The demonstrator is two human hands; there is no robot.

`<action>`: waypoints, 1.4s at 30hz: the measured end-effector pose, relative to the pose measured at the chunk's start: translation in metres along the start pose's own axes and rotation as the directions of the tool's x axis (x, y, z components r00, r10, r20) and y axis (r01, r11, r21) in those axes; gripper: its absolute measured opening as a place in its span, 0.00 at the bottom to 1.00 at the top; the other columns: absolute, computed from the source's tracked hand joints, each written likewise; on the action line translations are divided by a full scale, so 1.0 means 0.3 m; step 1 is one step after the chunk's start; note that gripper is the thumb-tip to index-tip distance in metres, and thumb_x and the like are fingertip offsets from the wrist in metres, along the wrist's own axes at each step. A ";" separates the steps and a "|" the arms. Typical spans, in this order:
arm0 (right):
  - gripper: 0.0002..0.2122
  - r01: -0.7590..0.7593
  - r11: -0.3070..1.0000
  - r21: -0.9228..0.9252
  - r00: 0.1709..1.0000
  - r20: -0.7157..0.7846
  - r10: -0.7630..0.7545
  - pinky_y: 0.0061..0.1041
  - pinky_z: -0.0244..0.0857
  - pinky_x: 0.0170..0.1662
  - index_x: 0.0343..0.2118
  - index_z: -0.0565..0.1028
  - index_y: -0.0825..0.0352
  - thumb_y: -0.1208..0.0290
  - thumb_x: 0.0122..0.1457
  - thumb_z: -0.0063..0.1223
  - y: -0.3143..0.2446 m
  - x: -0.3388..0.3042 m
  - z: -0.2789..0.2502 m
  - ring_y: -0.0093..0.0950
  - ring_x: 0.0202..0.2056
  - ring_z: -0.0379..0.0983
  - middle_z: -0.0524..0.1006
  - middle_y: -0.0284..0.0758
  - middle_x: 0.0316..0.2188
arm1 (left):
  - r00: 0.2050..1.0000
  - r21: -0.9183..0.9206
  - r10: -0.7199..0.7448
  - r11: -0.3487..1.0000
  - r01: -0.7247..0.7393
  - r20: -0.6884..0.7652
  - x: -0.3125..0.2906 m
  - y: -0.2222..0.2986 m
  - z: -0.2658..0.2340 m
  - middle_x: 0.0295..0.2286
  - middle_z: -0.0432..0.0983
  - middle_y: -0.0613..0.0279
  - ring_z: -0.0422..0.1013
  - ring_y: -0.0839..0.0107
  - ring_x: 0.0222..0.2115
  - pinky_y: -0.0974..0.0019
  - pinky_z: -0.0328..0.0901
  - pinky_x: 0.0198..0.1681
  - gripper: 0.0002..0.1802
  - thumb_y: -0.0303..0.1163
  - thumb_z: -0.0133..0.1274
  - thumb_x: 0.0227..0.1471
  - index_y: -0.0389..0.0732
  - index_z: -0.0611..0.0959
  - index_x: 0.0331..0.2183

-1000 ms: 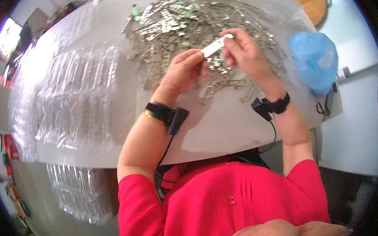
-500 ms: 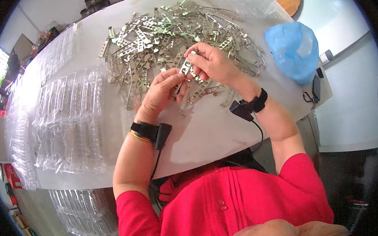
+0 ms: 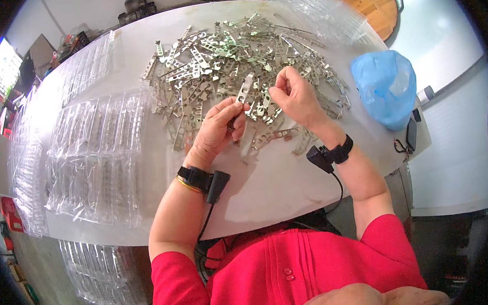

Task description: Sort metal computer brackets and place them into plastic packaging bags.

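My left hand (image 3: 219,123) pinches a flat metal strip with round holes (image 3: 245,88) between thumb and fingers, its free end pointing up and away from me. My right hand (image 3: 298,98) is a short way to the right of the strip, apart from it. Its fingers are curled in and its thumb is pressed against them; whatever may be in them is hidden. Beyond both hands spreads a big loose heap of similar metal strips (image 3: 210,59), some with holes and some narrow. A few stray strips lie at its near edge, close below my hands.
Clear plastic trays (image 3: 93,156) cover the left of the pale table (image 3: 247,197). More clear plastic (image 3: 325,14) lies at the far right, beside a round wooden board (image 3: 364,2). A blue plastic bag (image 3: 384,85) and a dark phone (image 3: 412,135) are on the right.
My right hand has come off the strip and moved to the right, its fingers curled. The strip stays in my left hand. The whole view has shifted slightly.
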State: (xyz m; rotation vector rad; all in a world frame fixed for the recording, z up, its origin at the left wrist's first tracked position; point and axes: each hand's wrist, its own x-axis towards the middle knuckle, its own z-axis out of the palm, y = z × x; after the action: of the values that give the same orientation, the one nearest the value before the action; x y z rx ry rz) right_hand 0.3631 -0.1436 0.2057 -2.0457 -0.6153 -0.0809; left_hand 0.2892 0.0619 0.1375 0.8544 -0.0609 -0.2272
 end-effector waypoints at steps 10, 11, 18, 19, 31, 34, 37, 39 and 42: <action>0.06 -0.134 0.971 0.199 0.977 0.193 0.095 0.24 0.62 0.29 0.28 0.68 0.67 0.74 0.55 0.53 0.023 0.012 -0.002 0.17 0.26 0.64 0.68 0.27 0.22 | 1.000 -0.027 -0.020 0.999 0.020 -0.012 0.004 0.001 0.008 0.18 0.66 0.70 0.60 0.77 0.14 0.73 0.56 0.17 0.10 0.33 0.48 0.66 0.36 0.79 0.38; 0.06 -0.134 0.971 0.199 0.976 0.194 0.095 0.24 0.62 0.29 0.28 0.68 0.67 0.74 0.55 0.53 0.020 0.011 -0.002 0.17 0.26 0.64 0.68 0.27 0.22 | 1.000 -0.028 -0.021 0.999 0.020 -0.012 0.004 0.000 0.006 0.18 0.66 0.70 0.60 0.77 0.14 0.73 0.56 0.17 0.10 0.33 0.48 0.66 0.36 0.79 0.38; 0.06 -0.176 0.940 0.293 0.948 0.306 0.082 0.19 0.58 0.25 0.29 0.66 0.65 0.76 0.57 0.52 0.012 0.007 0.001 0.14 0.23 0.63 0.67 0.24 0.20 | 1.000 -0.003 -0.006 1.000 0.006 0.018 0.006 -0.008 -0.006 0.18 0.66 0.71 0.61 0.78 0.15 0.73 0.56 0.18 0.11 0.34 0.47 0.66 0.37 0.79 0.39; 0.08 -0.209 0.911 0.356 0.940 0.330 0.087 0.17 0.56 0.21 0.29 0.64 0.63 0.78 0.59 0.52 0.006 0.007 -0.002 0.13 0.19 0.62 0.67 0.24 0.18 | 1.000 0.024 -0.003 1.000 0.002 0.024 0.007 -0.008 -0.003 0.18 0.65 0.71 0.61 0.78 0.15 0.73 0.57 0.19 0.11 0.34 0.46 0.66 0.38 0.78 0.39; 0.15 -0.180 0.927 0.328 0.924 0.379 0.046 0.20 0.65 0.33 0.46 0.69 0.69 0.68 0.62 0.58 -0.021 0.003 0.003 0.17 0.31 0.69 0.75 0.31 0.32 | 0.995 0.142 -0.033 0.990 0.018 0.098 0.000 -0.014 0.002 0.18 0.70 0.67 0.64 0.75 0.17 0.72 0.59 0.21 0.12 0.35 0.44 0.67 0.37 0.78 0.39; 0.09 -0.141 0.921 0.364 0.930 0.368 -0.003 0.16 0.59 0.26 0.44 0.69 0.67 0.70 0.65 0.54 -0.025 0.004 0.007 0.13 0.23 0.65 0.72 0.26 0.25 | 0.991 0.235 -0.040 0.972 0.010 0.127 0.004 -0.011 0.007 0.20 0.73 0.65 0.66 0.75 0.18 0.73 0.60 0.23 0.12 0.36 0.46 0.67 0.37 0.79 0.39; 0.06 -0.129 0.934 0.333 0.932 0.362 0.000 0.15 0.58 0.24 0.41 0.70 0.66 0.71 0.67 0.52 -0.027 0.005 0.015 0.12 0.22 0.64 0.71 0.24 0.24 | 0.990 0.268 -0.065 0.963 0.029 0.127 0.007 -0.007 0.008 0.21 0.74 0.64 0.68 0.75 0.20 0.73 0.60 0.24 0.13 0.37 0.47 0.66 0.37 0.79 0.39; 0.04 -0.065 0.955 0.289 0.934 0.354 -0.043 0.16 0.58 0.23 0.39 0.71 0.65 0.71 0.67 0.51 -0.004 0.012 0.024 0.11 0.22 0.64 0.70 0.24 0.23 | 0.990 0.289 -0.039 0.957 -0.001 0.132 0.004 -0.009 0.022 0.22 0.74 0.65 0.67 0.77 0.20 0.74 0.59 0.24 0.12 0.36 0.47 0.66 0.38 0.80 0.39; 0.07 -0.146 0.958 0.247 0.922 0.385 0.041 0.27 0.66 0.31 0.38 0.71 0.67 0.69 0.64 0.54 -0.044 0.006 0.029 0.21 0.27 0.70 0.75 0.32 0.23 | 0.990 0.282 0.001 0.959 -0.040 0.138 0.000 -0.019 0.021 0.23 0.74 0.66 0.66 0.78 0.21 0.74 0.58 0.24 0.12 0.35 0.47 0.66 0.39 0.82 0.39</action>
State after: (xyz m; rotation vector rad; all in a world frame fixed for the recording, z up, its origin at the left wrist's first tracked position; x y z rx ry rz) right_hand 0.3571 -0.1302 0.2120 -1.8272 -0.7176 0.4433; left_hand 0.2874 0.0536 0.1372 1.1236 -0.2354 -0.2609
